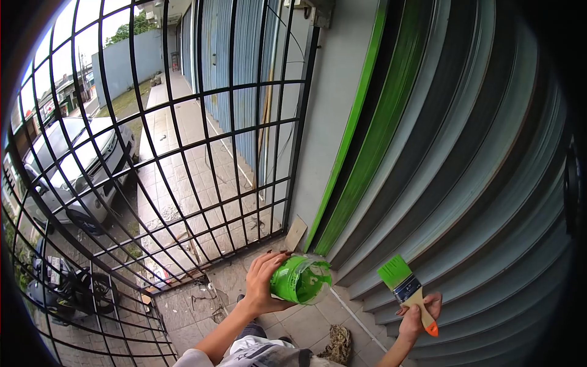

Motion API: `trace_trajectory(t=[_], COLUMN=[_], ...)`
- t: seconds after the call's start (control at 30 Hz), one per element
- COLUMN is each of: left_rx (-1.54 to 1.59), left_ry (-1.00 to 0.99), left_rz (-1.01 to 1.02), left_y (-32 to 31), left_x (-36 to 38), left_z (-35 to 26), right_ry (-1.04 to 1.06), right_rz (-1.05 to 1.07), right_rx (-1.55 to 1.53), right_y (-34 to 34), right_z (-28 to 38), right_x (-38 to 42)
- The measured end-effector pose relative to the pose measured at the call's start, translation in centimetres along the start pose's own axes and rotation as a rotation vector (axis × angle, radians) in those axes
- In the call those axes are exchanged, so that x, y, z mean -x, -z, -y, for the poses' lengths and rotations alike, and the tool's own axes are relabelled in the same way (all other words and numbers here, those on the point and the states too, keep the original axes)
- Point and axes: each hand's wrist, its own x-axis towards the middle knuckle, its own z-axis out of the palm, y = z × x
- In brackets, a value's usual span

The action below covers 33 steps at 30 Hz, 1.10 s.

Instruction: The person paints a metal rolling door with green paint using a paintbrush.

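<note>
My left hand (264,282) is wrapped round a clear plastic tub of green paint (301,280), which tilts with its mouth toward the right. Green paint coats the tub's inside. To the right, my right hand (417,318) grips a flat paintbrush (405,285) by its pale wooden handle with an orange tip. The brush's bristles are green with paint and point up and left, close in front of the grey folding metal shutter (446,202). One vertical strip (379,147) at the shutter's left side is green, as is the narrow frame edge beside it.
A black metal grille (202,147) stands on the left, with a white car (76,156) and a motorcycle (64,284) beyond it. A crumpled cloth (337,344) lies on the tiled floor (306,327) by my feet. A small board (296,233) leans at the wall's foot.
</note>
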Motion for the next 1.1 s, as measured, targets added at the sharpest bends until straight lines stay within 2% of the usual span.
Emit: trace_trajectory(t=[0.1, 0.13, 0.2, 0.33, 0.5, 0.53, 0.6, 0.8, 1.0, 1.1], left_rx=[-0.055, -0.085, -0.112, -0.065, -0.034, -0.034, -0.036, -0.022, -0.055, -0.059], left_ry=[-0.102, -0.138, -0.150, -0.104, -0.074, -0.079, -0.090, -0.096, -0.115, -0.101], left_rz=[-0.001, 0.003, 0.003, -0.015, 0.002, 0.007, 0.015, 0.016, 0.045, 0.024], left_y=[0.3, 0.3, 0.5, 0.0, -0.6, -0.7, -0.8, -0.9, -0.7, -0.5], left_x=[-0.4, -0.4, -0.4, -0.2, 0.5, 0.6, 0.6, 0.8, 0.6, 0.5], left_z=[0.0, -0.1, -0.3, -0.9, -1.5, -1.5, -1.4, -1.2, -1.0, -0.8], right_ry=[0.131, 0.109, 0.302, 0.218, 0.257, 0.144, 0.111, 0.001, 0.082, 0.018], right_rz=[0.179, 0.149, 0.307, 0.384, 0.660, 0.681, 0.781, 0.872, 0.939, 0.880], right_rx=[0.018, 0.017, 0.192, 0.321, 0.424, 0.394, 0.412, 0.398, 0.470, 0.408], right_y=[-0.4, -2.8, -1.1, -3.1, -8.6, -8.7, -9.9, -12.4, -13.2, -13.3], right_z=[1.2, 2.9, 1.2, 2.3, 5.3, 4.5, 4.6, 3.4, 2.6, 2.9], right_x=[0.6, 0.9, 0.8, 1.0, -1.3, -1.1, -1.6, -1.8, -2.1, -2.3])
